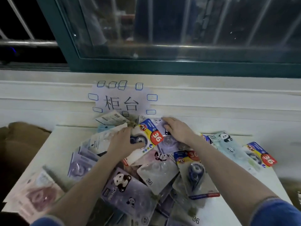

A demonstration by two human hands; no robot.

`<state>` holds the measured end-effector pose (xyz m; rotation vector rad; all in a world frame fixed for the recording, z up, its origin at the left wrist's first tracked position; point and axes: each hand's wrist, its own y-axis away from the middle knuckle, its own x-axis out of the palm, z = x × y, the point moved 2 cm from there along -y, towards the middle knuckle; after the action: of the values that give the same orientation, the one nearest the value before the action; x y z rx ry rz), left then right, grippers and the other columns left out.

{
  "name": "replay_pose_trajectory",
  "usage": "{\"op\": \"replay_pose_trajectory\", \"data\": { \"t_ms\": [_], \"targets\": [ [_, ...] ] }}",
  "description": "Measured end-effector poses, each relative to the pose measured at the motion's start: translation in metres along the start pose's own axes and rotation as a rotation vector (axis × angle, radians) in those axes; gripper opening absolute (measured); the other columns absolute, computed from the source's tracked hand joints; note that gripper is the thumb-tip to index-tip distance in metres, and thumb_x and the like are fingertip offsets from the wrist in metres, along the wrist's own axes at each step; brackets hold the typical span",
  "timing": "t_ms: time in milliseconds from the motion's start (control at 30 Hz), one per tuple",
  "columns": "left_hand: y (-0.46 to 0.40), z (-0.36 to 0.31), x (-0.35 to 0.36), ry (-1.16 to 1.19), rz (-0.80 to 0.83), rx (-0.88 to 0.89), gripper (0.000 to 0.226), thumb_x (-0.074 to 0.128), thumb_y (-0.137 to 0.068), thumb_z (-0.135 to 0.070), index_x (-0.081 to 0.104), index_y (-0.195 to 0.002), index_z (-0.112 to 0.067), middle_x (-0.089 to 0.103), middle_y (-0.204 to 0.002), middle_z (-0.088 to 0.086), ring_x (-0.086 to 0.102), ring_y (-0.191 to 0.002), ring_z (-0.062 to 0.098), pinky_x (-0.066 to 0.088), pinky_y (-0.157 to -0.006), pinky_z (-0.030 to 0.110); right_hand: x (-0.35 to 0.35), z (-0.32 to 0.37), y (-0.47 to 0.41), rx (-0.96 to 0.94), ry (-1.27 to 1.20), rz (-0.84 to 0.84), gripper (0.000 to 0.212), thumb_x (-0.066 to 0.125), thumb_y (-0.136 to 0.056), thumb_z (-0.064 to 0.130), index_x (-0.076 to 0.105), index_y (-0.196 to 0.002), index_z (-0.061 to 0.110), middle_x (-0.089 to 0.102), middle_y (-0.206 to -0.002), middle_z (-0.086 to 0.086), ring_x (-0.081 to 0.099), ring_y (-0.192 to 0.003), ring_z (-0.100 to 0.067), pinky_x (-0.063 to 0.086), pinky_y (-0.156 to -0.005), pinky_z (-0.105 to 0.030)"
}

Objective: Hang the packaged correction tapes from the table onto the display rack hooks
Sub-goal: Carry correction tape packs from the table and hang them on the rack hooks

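At the far edge of the white surface [53, 144], under the taped paper sign [121, 101]: both forearms stretched forward, left hand [121, 144] gripping a blue-and-yellow correction tape pack [146, 136] atop the heap, right hand [177, 130] flat with straight fingers on a purple pack [167, 141] just beside it, bare room only along the left margin.
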<state>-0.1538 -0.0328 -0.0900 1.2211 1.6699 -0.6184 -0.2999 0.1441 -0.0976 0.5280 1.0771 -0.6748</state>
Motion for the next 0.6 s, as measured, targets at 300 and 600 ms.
{"op": "replay_pose_trajectory", "data": {
  "t_ms": [300,600],
  "targets": [
    [0.007,0.002,-0.010,0.209,-0.010,0.112,0.052,0.083,-0.069,-0.037,0.047,-0.100,-0.018,0.053,-0.093,-0.003,0.051,-0.084,0.017,0.036,-0.066,0.030,0.003,-0.009,-0.013,0.028,-0.138,0.051,0.039,0.072,-0.079,0.033,0.057,-0.111,0.018,0.055,-0.118,-0.012,0.050,-0.108,-0.026,0.041,-0.090,-0.032],
    [0.017,0.017,-0.014,0.320,0.076,0.154,0.067,0.078,-0.056,-0.056,0.056,-0.106,-0.017,0.057,-0.112,-0.006,0.053,-0.101,0.009,0.044,-0.085,0.030,-0.004,0.004,-0.024,-0.049,-0.210,0.158,0.048,0.085,-0.061,0.016,0.043,-0.078,0.031,0.058,-0.117,-0.007,0.057,-0.096,-0.028,0.048,-0.083,-0.039]
  ]
}}
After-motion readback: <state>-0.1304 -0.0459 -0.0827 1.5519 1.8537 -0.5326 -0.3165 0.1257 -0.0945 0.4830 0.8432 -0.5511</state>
